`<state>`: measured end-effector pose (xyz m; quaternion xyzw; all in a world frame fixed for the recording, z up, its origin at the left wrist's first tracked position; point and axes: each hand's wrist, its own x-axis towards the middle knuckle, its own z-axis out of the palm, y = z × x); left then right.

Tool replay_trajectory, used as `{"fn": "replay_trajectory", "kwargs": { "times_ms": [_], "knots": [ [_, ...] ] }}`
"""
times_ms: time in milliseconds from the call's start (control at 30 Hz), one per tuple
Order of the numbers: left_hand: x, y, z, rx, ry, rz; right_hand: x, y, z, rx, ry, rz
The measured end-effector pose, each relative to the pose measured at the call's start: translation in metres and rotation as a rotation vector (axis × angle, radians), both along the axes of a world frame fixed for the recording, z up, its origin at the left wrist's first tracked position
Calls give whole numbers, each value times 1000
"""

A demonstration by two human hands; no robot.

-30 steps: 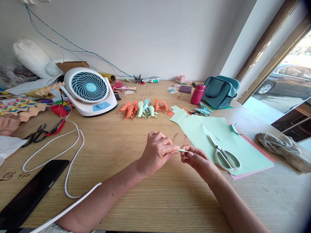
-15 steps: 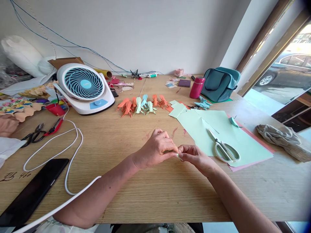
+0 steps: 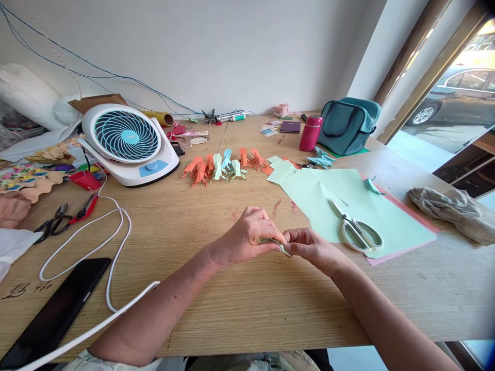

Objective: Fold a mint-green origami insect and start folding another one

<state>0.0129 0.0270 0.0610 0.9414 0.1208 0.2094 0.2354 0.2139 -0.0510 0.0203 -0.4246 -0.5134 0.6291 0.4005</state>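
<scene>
Above the front middle of the table, my left hand (image 3: 253, 236) is closed round a small piece of folded light-green paper (image 3: 285, 250), most of which the fingers hide. My right hand (image 3: 311, 250) pinches the same paper at its right end, thumb against forefinger. Both hands meet at the fingertips. Beyond them stands a row of folded paper figures (image 3: 218, 166) in orange, pale green and blue. To the right, light-green paper sheets (image 3: 323, 198) lie over pink ones, with white-handled scissors (image 3: 358, 232) on top.
A white fan (image 3: 127, 139) stands at the left, near pliers (image 3: 54, 221), a white cable (image 3: 124, 216) and a black phone (image 3: 58, 309). Another person's hand (image 3: 13, 208) rests at the far left. A pink flask (image 3: 311, 133) and teal bag (image 3: 348, 126) stand at the back right.
A little more of the green paper shows between my fingertips. My hands keep almost the same place and hold. The camera view has shifted slightly.
</scene>
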Motion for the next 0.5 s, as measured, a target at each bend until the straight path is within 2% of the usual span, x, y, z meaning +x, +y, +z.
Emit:
{"fn": "replay_trajectory", "kwargs": {
  "times_ms": [300,500],
  "knots": [
    [0,3,-6,-27,-76,-44,0,-1,5,-20,-69,4],
    [0,4,-9,-13,-63,-13,-1,-3,4,37,-156,-8]
  ]
}}
